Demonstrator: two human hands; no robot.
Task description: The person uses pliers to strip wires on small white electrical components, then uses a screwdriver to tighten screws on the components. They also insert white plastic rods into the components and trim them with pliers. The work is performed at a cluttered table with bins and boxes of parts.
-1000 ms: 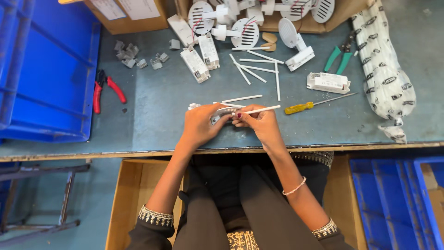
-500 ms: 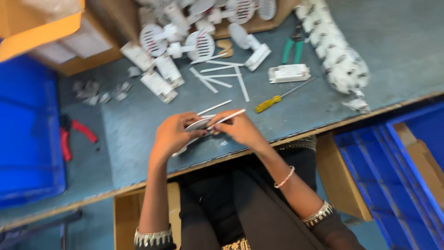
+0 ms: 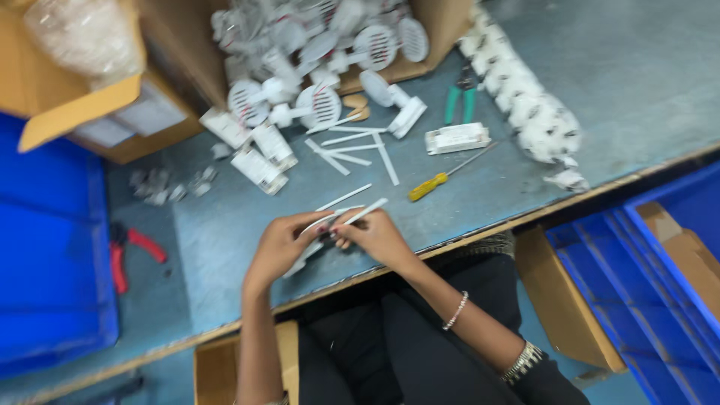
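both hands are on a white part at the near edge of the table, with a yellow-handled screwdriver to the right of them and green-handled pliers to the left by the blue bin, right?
Not quite: the head view shows the pliers left of the hands by the blue bin have red handles; the green-handled pair lies farther back. The left hand and right hand do hold the white part, yellow-handled screwdriver to the right.

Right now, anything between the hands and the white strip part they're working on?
Nothing visible. The left hand and right hand both already grip the white strip part directly, above the grey-blue table. The loose white strips and yellow screwdriver lie farther back, apart.
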